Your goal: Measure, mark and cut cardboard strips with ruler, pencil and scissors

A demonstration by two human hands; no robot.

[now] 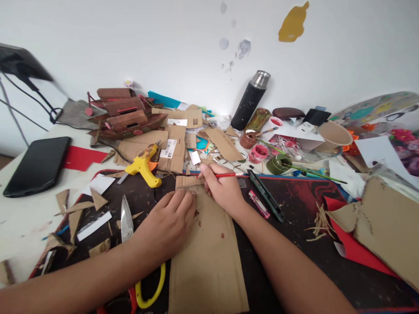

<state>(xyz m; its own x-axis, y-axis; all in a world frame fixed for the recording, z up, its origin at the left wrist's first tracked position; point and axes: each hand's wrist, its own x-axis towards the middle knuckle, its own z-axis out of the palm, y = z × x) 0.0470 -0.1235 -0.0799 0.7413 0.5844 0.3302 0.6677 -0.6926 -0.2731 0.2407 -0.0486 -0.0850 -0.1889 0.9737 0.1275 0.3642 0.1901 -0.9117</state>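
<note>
A long brown cardboard piece [209,261] lies lengthwise before me on the dark mat. My left hand [172,218] rests on its left edge, fingers curled together and holding it down; the fingertips are partly hidden. My right hand [222,183] is closed around a slim red pencil [229,175], above the far end of the cardboard. The pencil's tip is hard to make out. Scissors [126,220] with yellow and red handles lie partly under my left forearm. Right of my right hand are a dark green box cutter [265,194] and a small pink case [259,204].
A yellow glue gun [144,165] lies beyond my left hand. At the back stand a brown model boat [127,115], a black flask [249,100] and open paint jars [258,154]. Cardboard scraps [75,218] litter the left; a phone [37,165] lies farther left. Folded cardboard [389,222] is right.
</note>
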